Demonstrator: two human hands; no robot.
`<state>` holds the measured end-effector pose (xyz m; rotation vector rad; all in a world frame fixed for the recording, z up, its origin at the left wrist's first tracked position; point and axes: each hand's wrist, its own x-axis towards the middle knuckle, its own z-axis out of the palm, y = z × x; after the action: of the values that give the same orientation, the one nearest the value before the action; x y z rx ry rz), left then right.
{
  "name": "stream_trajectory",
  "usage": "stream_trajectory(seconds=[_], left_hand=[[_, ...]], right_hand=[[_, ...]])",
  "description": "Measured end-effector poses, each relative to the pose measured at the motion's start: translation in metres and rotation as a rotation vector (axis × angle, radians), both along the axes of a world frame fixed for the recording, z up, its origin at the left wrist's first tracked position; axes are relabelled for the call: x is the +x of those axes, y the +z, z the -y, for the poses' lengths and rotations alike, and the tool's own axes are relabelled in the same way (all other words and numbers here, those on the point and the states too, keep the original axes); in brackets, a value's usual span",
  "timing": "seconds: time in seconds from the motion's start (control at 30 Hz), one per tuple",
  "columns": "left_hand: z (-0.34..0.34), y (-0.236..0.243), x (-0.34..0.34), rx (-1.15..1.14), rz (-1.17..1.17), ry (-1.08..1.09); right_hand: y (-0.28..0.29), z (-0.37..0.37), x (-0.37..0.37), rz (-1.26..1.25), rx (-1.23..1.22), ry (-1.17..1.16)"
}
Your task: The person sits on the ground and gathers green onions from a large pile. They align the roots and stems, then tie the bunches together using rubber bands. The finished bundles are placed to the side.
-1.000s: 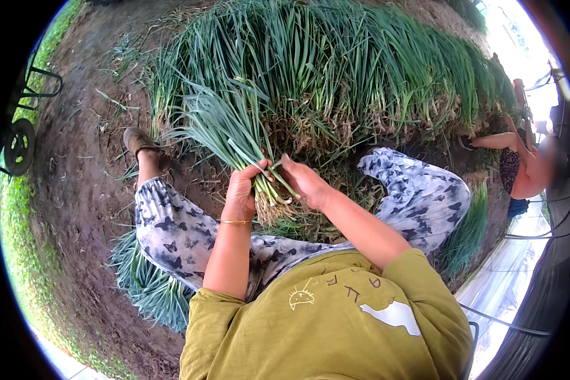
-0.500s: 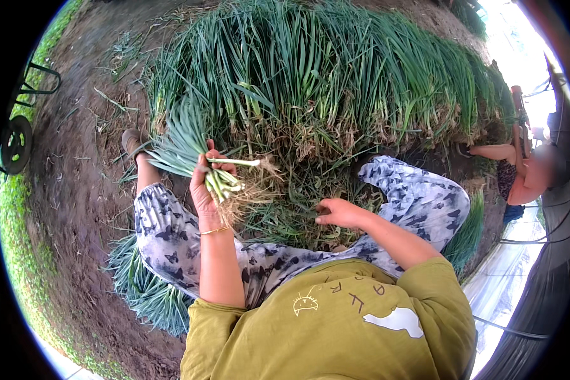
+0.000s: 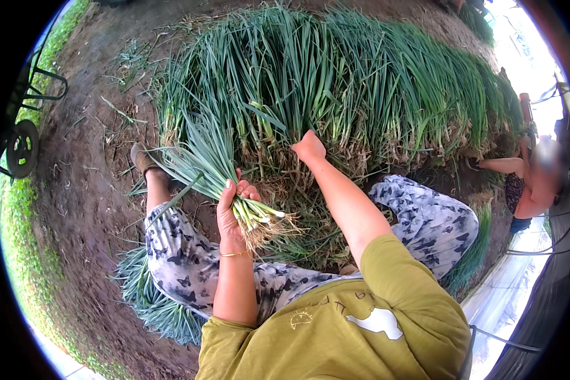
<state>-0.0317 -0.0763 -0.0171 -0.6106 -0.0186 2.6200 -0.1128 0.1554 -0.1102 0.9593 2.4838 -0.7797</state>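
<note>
Green scallions in a bunch (image 3: 216, 166) fill the left hand (image 3: 237, 197), whose thumb and fingers are curled firmly around the pale lower stems. The bunch slants: its leaves fan toward the upper left, past the hand, while whitish stems and stringy tan roots (image 3: 258, 235) stick out at the lower right. A thin gold bracelet (image 3: 235, 254) circles this wrist.

The right hand (image 3: 309, 147) is stretched farther from the body, its knuckles folded over and its fingertips hidden among stalks; whether they have hold of any cannot be told. It meets the near edge of a long scallion heap (image 3: 348, 82), which lies straight ahead of the person and spreads widely from left to right. Most stalks there point away from the body, leaves on the far side and roots on the near side, so the right hand is at the root end. It is clearly the nearer hand to that edge; the left is closer to the lap, with its roots apart from the heap.

Loose leaf litter (image 3: 304, 244) covers the soil between the legs in butterfly-print trousers (image 3: 434, 218). A smaller scallion pile (image 3: 161, 310) lies beside the left leg; another person (image 3: 535, 190) sits at far right.
</note>
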Motion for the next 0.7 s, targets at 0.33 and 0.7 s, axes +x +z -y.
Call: stream_trajectory(seconds=[0.33,0.7], left_hand=[[-0.01,0.008,0.0,-0.027,-0.059,-0.05],[-0.023,-0.01,0.01,-0.316,-0.037,-0.182]], right_hand=[[0.068,-0.077,0.046,-0.555,-1.046,-0.567],[0.108,-0.072,0.098,-0.554,-1.147,-0.327]])
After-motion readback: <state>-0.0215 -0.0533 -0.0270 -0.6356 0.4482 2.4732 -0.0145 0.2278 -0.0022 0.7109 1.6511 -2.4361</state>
